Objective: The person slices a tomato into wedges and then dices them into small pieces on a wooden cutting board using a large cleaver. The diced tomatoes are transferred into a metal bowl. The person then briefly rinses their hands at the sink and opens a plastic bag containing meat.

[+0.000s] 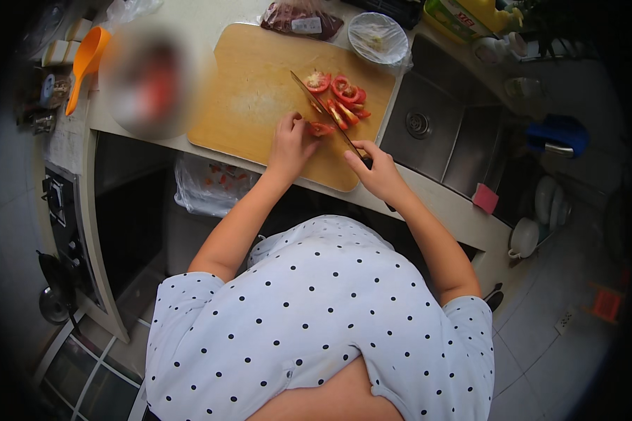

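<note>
My right hand (377,172) grips the dark handle of a kitchen knife (319,103). The knife's long blade slants up and to the left over a wooden cutting board (239,91). Curled at the near side of the blade, my left hand (289,146) holds a small tomato piece (321,129) against the board with its fingertips. Just beyond the blade and to its right lie several cut tomato slices (345,89), red with pale insides. How far the blade has gone into the piece cannot be made out.
A sink (428,105) lies right of the board, with a pink sponge (485,198) at its near edge. Behind stand a plastic-covered bowl (378,38) and a bagged dark red package (302,19). Left are a blurred round shape and an orange spoon (88,59). A lined bin (214,186) hangs below.
</note>
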A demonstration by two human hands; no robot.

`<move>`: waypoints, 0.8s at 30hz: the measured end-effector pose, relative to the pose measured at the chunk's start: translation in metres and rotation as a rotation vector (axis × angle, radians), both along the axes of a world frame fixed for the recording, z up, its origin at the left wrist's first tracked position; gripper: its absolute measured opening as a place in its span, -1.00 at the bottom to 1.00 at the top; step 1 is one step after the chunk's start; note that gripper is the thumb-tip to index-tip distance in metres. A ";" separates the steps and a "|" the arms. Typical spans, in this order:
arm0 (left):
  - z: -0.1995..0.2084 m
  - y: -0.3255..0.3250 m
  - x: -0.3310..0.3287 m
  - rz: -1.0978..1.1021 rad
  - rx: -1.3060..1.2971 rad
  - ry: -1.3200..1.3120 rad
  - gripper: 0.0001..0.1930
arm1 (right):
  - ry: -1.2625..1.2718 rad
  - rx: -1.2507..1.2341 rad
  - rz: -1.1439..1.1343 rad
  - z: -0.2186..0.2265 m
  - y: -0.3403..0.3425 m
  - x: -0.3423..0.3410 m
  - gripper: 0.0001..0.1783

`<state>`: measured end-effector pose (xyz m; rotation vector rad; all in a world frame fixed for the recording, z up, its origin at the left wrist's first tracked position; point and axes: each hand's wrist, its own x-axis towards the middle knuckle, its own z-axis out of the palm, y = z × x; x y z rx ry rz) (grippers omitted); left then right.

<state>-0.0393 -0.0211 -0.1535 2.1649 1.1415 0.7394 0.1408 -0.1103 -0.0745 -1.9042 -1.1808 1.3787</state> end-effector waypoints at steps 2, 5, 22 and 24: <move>0.003 0.001 0.003 -0.023 0.144 0.000 -0.70 | 0.128 -0.088 -0.113 0.004 -0.006 0.000 -0.55; -0.008 0.000 0.003 -0.054 0.132 -0.011 -0.75 | 0.091 -0.130 -0.026 0.001 -0.013 0.003 -0.53; -0.043 -0.014 0.007 -0.081 0.120 -0.215 -0.81 | -0.238 0.120 0.135 -0.029 0.019 -0.035 -0.59; -0.040 -0.013 0.009 -0.054 0.117 -0.214 -0.81 | -0.259 0.107 0.132 -0.030 0.016 -0.032 -0.60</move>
